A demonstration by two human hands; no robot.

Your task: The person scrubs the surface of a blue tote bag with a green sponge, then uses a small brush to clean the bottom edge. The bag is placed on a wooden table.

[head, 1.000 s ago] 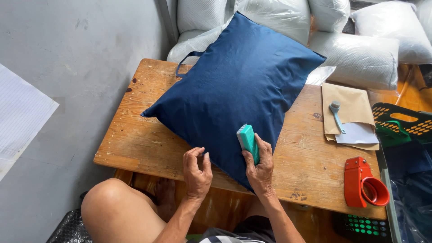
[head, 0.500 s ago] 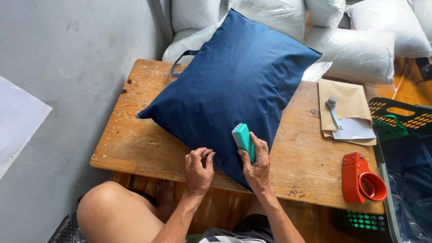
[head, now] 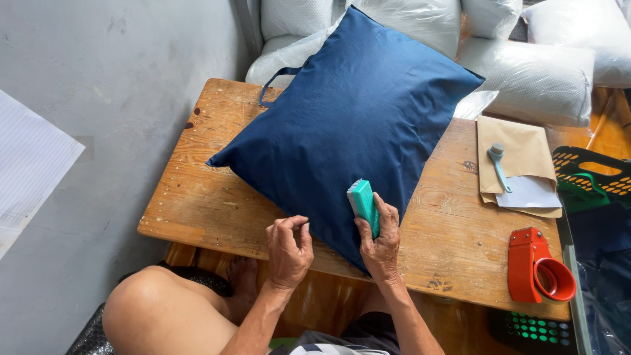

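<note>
The dark blue pillow (head: 355, 125) lies slantwise across the wooden worktop (head: 197, 190), its near corner reaching the front edge between the person's two hands and its far corner hanging past the back edge against a heap of white bagged pillows (head: 526, 72). The right hand (head: 378, 240) has its fingers (head: 389, 213) closed round a small teal block (head: 363, 205), which stands on edge on the cloth just above that near corner. The left hand (head: 288, 251) rests at the pillow's lower edge with fingertips pinched together, seemingly on a bit of fabric or thread, though what they hold is too small to tell. The likely trouble is slipping: the pillow is soft and overhangs the back edge, so a firm push with the block could slide or bunch the cover if the pinch gives. The block, held upright, could also tip off the rounded surface. Further right lie brown paper sheets (head: 519, 154) with a small blue-grey tool (head: 498, 164) on top, then a red tape dispenser (head: 536, 266) at the front corner, close enough to be knocked off. A dark basket (head: 591, 174) sits beyond the worktop's right end. The room has a grey concrete floor (head: 98, 79), with a pale sheet (head: 26, 171) lying to the left.
</note>
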